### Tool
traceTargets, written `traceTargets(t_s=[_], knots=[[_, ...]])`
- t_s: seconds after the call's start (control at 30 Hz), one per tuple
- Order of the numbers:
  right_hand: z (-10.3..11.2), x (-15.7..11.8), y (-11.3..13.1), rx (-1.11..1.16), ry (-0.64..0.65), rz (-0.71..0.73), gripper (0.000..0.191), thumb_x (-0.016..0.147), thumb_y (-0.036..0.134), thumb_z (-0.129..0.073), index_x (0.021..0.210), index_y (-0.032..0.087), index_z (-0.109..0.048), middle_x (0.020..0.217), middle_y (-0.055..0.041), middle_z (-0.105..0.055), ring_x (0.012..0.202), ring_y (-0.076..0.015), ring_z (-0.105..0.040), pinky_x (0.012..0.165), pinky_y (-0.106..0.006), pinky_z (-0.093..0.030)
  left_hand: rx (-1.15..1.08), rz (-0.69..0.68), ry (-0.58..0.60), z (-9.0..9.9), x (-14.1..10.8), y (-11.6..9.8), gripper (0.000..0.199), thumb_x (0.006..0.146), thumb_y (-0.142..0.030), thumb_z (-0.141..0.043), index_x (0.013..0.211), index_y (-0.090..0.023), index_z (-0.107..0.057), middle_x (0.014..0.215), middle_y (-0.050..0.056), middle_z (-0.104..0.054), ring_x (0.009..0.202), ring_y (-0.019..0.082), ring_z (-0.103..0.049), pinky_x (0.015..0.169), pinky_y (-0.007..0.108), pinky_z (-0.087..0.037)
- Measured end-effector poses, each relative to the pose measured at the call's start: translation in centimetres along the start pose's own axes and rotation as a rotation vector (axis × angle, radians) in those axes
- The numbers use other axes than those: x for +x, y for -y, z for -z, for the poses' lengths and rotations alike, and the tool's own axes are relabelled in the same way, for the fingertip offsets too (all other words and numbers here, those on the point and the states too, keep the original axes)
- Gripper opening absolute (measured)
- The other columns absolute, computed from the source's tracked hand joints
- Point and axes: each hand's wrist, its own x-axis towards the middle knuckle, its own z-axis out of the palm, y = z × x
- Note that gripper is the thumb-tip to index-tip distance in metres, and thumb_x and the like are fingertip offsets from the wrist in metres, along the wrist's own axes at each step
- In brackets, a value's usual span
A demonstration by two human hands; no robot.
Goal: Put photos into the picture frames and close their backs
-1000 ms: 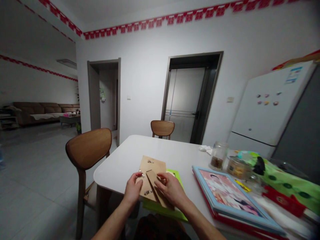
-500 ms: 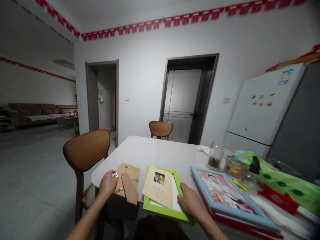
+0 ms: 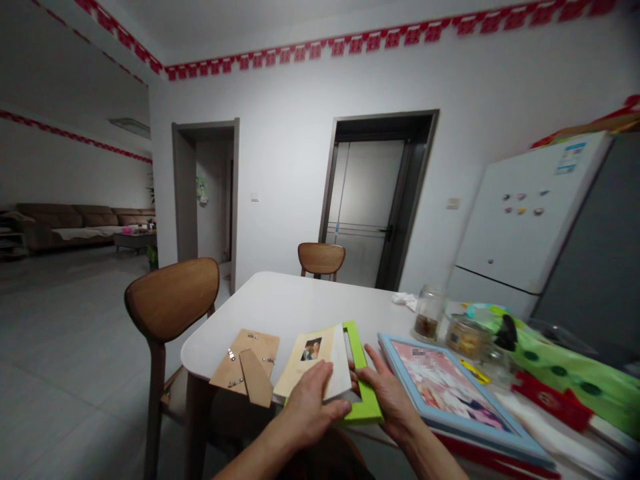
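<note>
At the near edge of a white table with rounded corners [image 3: 300, 293], the right hand [image 3: 390, 393] clasps one side of a bright green rectangular photo frame [image 3: 365, 409]. The left hand [image 3: 313, 400] lies across a cream printed card with a small photo [image 3: 293, 377], its thumb apart; whether it grips, I cannot tell. The card overlaps a white sheet [image 3: 342, 379] over the frame. To the left lies a brown board backing with metal clips [image 3: 233, 368]; to the right, a pale blue framed portrait [image 3: 453, 383].
</note>
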Motion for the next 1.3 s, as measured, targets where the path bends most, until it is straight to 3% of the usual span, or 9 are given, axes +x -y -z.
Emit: traceTargets(t_s=[0.2, 0.3, 0.47, 0.6, 0.7, 0.83, 0.97, 1.13, 1.3], knots=[[-0.1, 0.2, -0.3, 0.24, 0.081, -0.06, 0.079, 0.062, 0.027, -0.057, 0.129, 0.023, -0.015, 0.076, -0.0006, -0.063, 0.057, -0.0137, -0.059, 0.056, -0.027, -0.046, 0.151, -0.147, -0.052, 0.6, 0.5, -1.5, 0.049, 0.071, -0.013, -0.043, 0.12, -0.014, -0.042, 0.116, 0.009, -0.051, 0.106, 0.022, -0.046, 0.092, 0.029, -0.034], [0.5, 0.6, -0.8, 0.195, 0.074, -0.034, 0.083, 0.061, 0.029, -0.06, 0.129, 0.021, -0.015, 0.063, 0.0033, -0.059, 0.053, -0.0125, -0.056, 0.051, -0.023, -0.043, 0.111, -0.099, -0.178, 1.4, 0.6, -0.5, 0.052, 0.069, -0.006, -0.038, 0.12, -0.014, -0.041, 0.113, 0.01, -0.053, 0.102, 0.021, -0.05, 0.089, 0.028, -0.036], [1.8, 1.9, -2.2, -0.21, 0.037, -0.038, 0.07, 0.067, 0.027, -0.048, 0.129, 0.011, -0.019, 0.056, 0.0017, -0.056, 0.049, -0.0145, -0.055, 0.046, -0.023, -0.04, -0.34, 0.228, -0.571, 3.9, 0.7, 3.7, 0.03, 0.068, -0.01, -0.044, 0.094, -0.017, -0.055, 0.088, 0.005, -0.063, 0.085, 0.021, -0.058, 0.079, 0.029, -0.042], [2.4, 3.0, -4.2, -0.763, -0.038, 0.078, 0.06, 0.067, 0.022, -0.042, 0.123, 0.002, -0.034, 0.083, -0.0134, -0.063, 0.075, -0.0211, -0.06, 0.068, -0.029, -0.044, -0.483, 0.316, -0.648, 3.9, -0.1, 6.4, 0.026, 0.068, -0.009, -0.041, 0.091, -0.015, -0.053, 0.084, 0.005, -0.064, 0.076, 0.018, -0.061, 0.07, 0.027, -0.046], [2.5, 3.1, -5.4, -1.032, -0.032, 0.17, 0.056, 0.067, 0.02, -0.041, 0.119, -0.001, -0.041, 0.11, -0.0201, -0.054, 0.099, -0.0243, -0.052, 0.087, -0.031, -0.036, -0.659, 0.357, -0.743, 2.8, -0.8, 7.3, 0.025, 0.068, -0.011, -0.043, 0.091, -0.016, -0.052, 0.082, 0.003, -0.065, 0.074, 0.017, -0.062, 0.068, 0.025, -0.047], [2.7, 2.6, -5.9, -1.2, 0.002, 0.235, 0.051, 0.068, 0.02, -0.04, 0.116, 0.001, -0.046, 0.105, -0.0186, -0.057, 0.098, -0.025, -0.052, 0.088, -0.033, -0.034, -0.722, 0.39, -0.862, 2.1, -1.4, 7.6, 0.043, 0.063, -0.004, -0.048, 0.104, -0.019, -0.046, 0.089, 0.002, -0.063, 0.08, 0.016, -0.06, 0.071, 0.023, -0.045], [2.9, 2.3, -5.9, -1.268, 0.007, 0.281, 0.045, 0.068, 0.017, -0.039, 0.109, 0.005, -0.052, 0.099, -0.016, -0.059, 0.094, -0.0234, -0.053, 0.086, -0.031, -0.035, -0.7, 0.468, -0.789, 2.8, -2.3, 7.4, 0.048, 0.06, 0.002, -0.05, 0.105, -0.016, -0.045, 0.083, 0.003, -0.063, 0.073, 0.016, -0.061, 0.066, 0.022, -0.046], [1.5, 1.6, -5.7, -1.271, -0.068, 0.364, 0.043, 0.069, 0.02, -0.042, 0.11, 0.011, -0.054, 0.114, -0.016, -0.051, 0.104, -0.0273, -0.045, 0.086, -0.035, -0.034, -0.878, 0.54, -0.652, 4.0, -3.0, 6.9, 0.039, 0.063, 0.005, -0.048, 0.098, -0.012, -0.044, 0.076, 0.004, -0.064, 0.061, 0.014, -0.062, 0.057, 0.021, -0.046], [-1.6, 0.0, -5.2, -1.115, 0.165, 0.433, 0.036, 0.075, 0.028, -0.038, 0.103, 0.015, -0.058, 0.101, -0.0112, -0.061, 0.095, -0.0227, -0.051, 0.083, -0.032, -0.035, -0.851, 0.558, -0.587, 4.3, -2.8, 6.9, 0.04, 0.061, 0.003, -0.052, 0.098, -0.01, -0.046, 0.064, 0.001, -0.063, 0.053, 0.014, -0.059, 0.05, 0.02, -0.044]])
